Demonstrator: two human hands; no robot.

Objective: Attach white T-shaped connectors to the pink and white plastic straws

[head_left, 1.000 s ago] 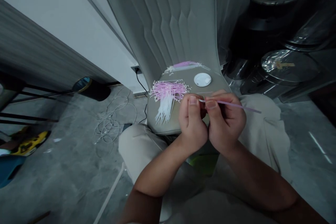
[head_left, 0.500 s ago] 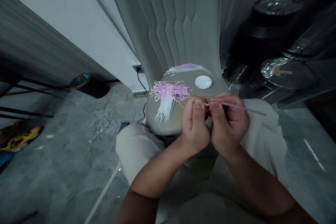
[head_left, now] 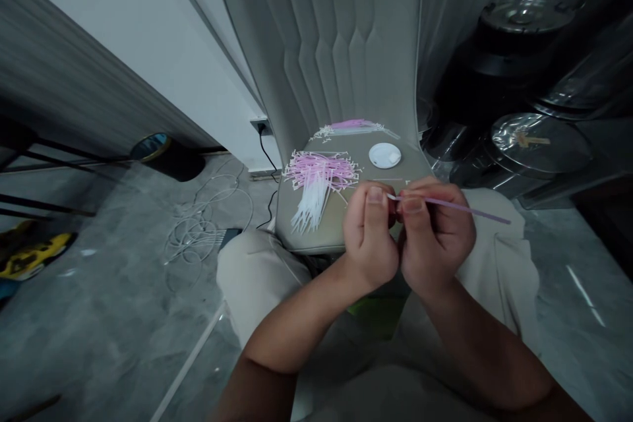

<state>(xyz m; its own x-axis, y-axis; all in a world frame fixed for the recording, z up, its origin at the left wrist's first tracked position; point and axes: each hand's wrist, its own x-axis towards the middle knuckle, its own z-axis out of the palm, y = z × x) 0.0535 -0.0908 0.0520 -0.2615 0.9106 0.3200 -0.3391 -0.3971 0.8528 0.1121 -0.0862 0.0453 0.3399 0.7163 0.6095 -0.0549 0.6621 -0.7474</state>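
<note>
My left hand (head_left: 368, 234) and my right hand (head_left: 435, 237) are close together above the front of a chair seat, both pinched closed. A thin pink stick (head_left: 475, 211) runs out to the right from under my right thumb. Between my thumbs a short white piece shows at the stick's left end, with my left thumb and fingers pressed on it. Just left of my hands lies a pile of pink sticks with white ends (head_left: 341, 168). A bundle of thin white strips (head_left: 311, 201) spreads from this pile toward the seat's front.
On the grey chair seat (head_left: 336, 237) stand a small white round lid (head_left: 384, 155) and a row of pink and white sticks (head_left: 351, 125) farther back. Coiled cables (head_left: 202, 231) and a black bin (head_left: 168, 157) are on the floor at left. Shiny black containers (head_left: 524, 53) fill the right.
My hands have shifted very slightly right, and the pink stick extends a little farther right. The camera view has moved a little; the piles look unchanged.
</note>
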